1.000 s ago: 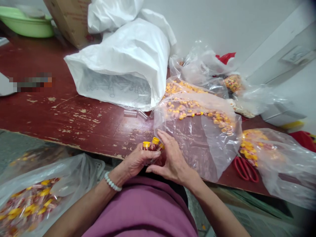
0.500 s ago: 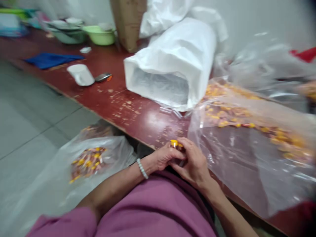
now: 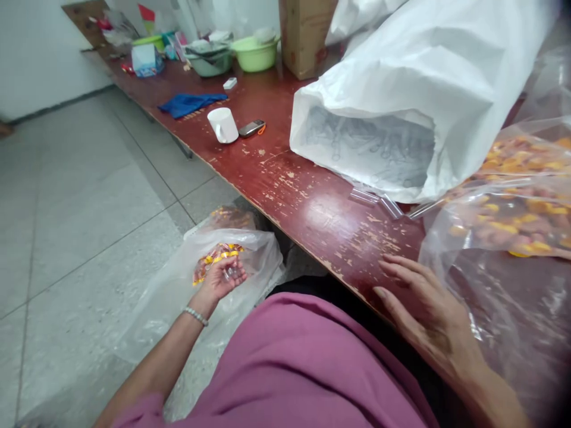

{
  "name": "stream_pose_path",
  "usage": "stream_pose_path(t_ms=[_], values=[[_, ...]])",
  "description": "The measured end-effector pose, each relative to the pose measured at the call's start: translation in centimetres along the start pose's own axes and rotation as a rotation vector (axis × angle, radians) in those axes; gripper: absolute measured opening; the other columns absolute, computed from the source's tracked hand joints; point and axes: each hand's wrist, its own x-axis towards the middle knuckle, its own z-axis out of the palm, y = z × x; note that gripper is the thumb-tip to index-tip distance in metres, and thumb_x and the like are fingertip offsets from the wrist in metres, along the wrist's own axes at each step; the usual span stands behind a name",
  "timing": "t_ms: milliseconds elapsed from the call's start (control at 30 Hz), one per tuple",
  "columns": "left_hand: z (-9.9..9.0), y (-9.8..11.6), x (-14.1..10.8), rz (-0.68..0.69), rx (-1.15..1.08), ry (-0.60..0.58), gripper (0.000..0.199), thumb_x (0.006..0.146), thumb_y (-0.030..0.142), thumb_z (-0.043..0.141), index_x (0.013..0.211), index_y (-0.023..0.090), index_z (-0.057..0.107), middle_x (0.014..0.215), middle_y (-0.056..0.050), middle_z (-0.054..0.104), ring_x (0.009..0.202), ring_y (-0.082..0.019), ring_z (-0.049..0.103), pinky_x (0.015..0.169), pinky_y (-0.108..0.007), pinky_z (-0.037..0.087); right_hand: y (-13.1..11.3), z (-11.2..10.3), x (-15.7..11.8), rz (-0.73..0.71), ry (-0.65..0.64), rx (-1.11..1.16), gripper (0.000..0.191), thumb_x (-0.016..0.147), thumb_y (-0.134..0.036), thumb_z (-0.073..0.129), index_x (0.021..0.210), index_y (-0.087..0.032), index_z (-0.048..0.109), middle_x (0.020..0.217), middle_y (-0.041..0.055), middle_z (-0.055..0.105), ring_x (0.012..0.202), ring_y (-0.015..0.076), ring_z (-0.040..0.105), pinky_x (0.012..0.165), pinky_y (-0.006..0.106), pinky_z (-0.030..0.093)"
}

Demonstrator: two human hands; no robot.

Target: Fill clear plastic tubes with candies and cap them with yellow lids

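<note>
My left hand (image 3: 225, 278) is over the mouth of a clear plastic bag (image 3: 172, 303) low beside the table. Its fingers curl around something clear and small that I cannot make out. Small yellow-capped tubes (image 3: 209, 263) lie in that bag, right by the hand. Near the table's front edge, my right hand (image 3: 417, 303) has its fingers apart and holds nothing. A white sack (image 3: 414, 71) lies on the table with its mouth facing me and clear tubes (image 3: 375, 139) inside. A few clear tubes (image 3: 391, 206) lie just outside its mouth.
On the red table (image 3: 285, 184) stand a white mug (image 3: 223, 126), a phone (image 3: 252, 128), a blue cloth (image 3: 190, 104), green basins (image 3: 256, 54) and a cardboard box (image 3: 303, 38). Another clear bag (image 3: 504, 255) with yellow-capped pieces lies at the right.
My hands have parted. The left has moved down to the bag beside the table; the right has opened over the table's edge. The yellow-capped piece between them no longer shows there. The view has turned left.
</note>
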Motion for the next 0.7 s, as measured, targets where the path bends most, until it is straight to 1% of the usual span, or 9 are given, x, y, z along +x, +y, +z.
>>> stream_pose_path(t_ms=[100, 233, 367, 433, 467, 533, 600, 667, 700], values=[[-1.3, 1.9, 3.2, 0.09, -0.036, 0.087, 0.018, 0.068, -0.001, 0.047, 0.061, 0.016, 0.047, 0.053, -0.001, 0.056, 0.057, -0.015, 0.061, 0.065, -0.035, 0.056, -0.5, 0.9, -0.2, -0.033, -0.042, 0.061, 0.028, 0.087, -0.025, 0.055, 0.115, -0.023, 0.055, 0.118, 0.0095, 0.057, 0.106, 0.0213, 0.059, 0.089, 0.038, 0.054], [-0.5, 5.2, 6.0, 0.148, 0.01, 0.11, 0.018, 0.067, -0.002, 0.045, 0.065, 0.016, 0.046, 0.057, -0.002, 0.056, 0.061, -0.018, 0.061, 0.069, -0.04, 0.056, -1.0, 1.3, -0.3, -0.022, -0.076, 0.088, 0.028, 0.088, -0.023, 0.054, 0.115, -0.023, 0.055, 0.119, 0.0092, 0.056, 0.107, 0.0208, 0.059, 0.087, 0.036, 0.055], [-0.1, 8.3, 7.0, 0.212, 0.153, 0.127, 0.01, 0.07, 0.005, 0.049, 0.068, 0.015, 0.048, 0.064, -0.003, 0.058, 0.065, -0.018, 0.061, 0.069, -0.037, 0.054, -0.9, 1.1, -0.4, -0.026, -0.065, 0.08, 0.028, 0.087, -0.023, 0.055, 0.115, -0.024, 0.056, 0.116, 0.0081, 0.059, 0.106, 0.0216, 0.06, 0.088, 0.037, 0.055], [-0.5, 8.5, 6.7, 0.241, 0.261, 0.121, 0.008, 0.068, 0.006, 0.053, 0.07, 0.014, 0.051, 0.067, -0.003, 0.06, 0.065, -0.016, 0.06, 0.07, -0.032, 0.052, -0.9, 1.3, -0.3, -0.022, -0.08, 0.092, 0.028, 0.086, -0.023, 0.056, 0.114, -0.024, 0.056, 0.114, 0.0078, 0.06, 0.105, 0.0213, 0.06, 0.088, 0.037, 0.055], [-0.8, 8.0, 6.3, 0.248, 0.327, 0.112, 0.008, 0.067, 0.007, 0.055, 0.072, 0.013, 0.054, 0.069, -0.003, 0.061, 0.067, -0.016, 0.06, 0.07, -0.031, 0.051, -0.9, 1.4, -0.3, -0.023, -0.092, 0.099, 0.027, 0.087, -0.023, 0.056, 0.113, -0.024, 0.056, 0.113, 0.0077, 0.06, 0.104, 0.0208, 0.06, 0.088, 0.036, 0.055], [-1.7, 5.7, 5.1, 0.256, 0.471, 0.091, 0.016, 0.062, 0.01, 0.064, 0.077, 0.013, 0.06, 0.078, -0.006, 0.065, 0.077, -0.021, 0.062, 0.072, -0.031, 0.049, -1.1, 1.8, -0.2, -0.032, -0.118, 0.107, 0.025, 0.087, -0.022, 0.056, 0.112, -0.023, 0.057, 0.111, 0.0076, 0.06, 0.102, 0.0197, 0.061, 0.087, 0.034, 0.055], [-2.7, 1.9, 3.6, 0.262, 0.603, 0.081, 0.034, 0.052, 0.012, 0.073, 0.085, 0.014, 0.064, 0.092, -0.009, 0.067, 0.095, -0.028, 0.059, 0.08, -0.034, 0.046, -1.2, 2.2, -0.1, -0.047, -0.143, 0.111, 0.025, 0.087, -0.022, 0.056, 0.111, -0.023, 0.057, 0.109, 0.0074, 0.061, 0.101, 0.0192, 0.061, 0.087, 0.033, 0.054], [-3.7, -2.5, 2.2, 0.283, 0.728, 0.099, 0.051, 0.044, 0.012, 0.078, 0.094, 0.015, 0.064, 0.109, -0.014, 0.063, 0.114, -0.034, 0.05, 0.092, -0.039, 0.04, -1.2, 2.5, 0.0, -0.059, -0.17, 0.115, 0.025, 0.087, -0.023, 0.055, 0.112, -0.023, 0.057, 0.109, 0.0075, 0.061, 0.101, 0.0192, 0.061, 0.086, 0.033, 0.054], [-4.2, -4.6, 1.6, 0.316, 0.831, 0.108, 0.062, 0.043, 0.011, 0.078, 0.103, 0.015, 0.063, 0.121, -0.016, 0.058, 0.122, -0.036, 0.042, 0.099, -0.041, 0.033, -1.2, 2.6, 0.0, -0.061, -0.184, 0.118, 0.026, 0.087, -0.023, 0.055, 0.113, -0.023, 0.056, 0.109, 0.0075, 0.062, 0.101, 0.0194, 0.061, 0.086, 0.033, 0.054]])
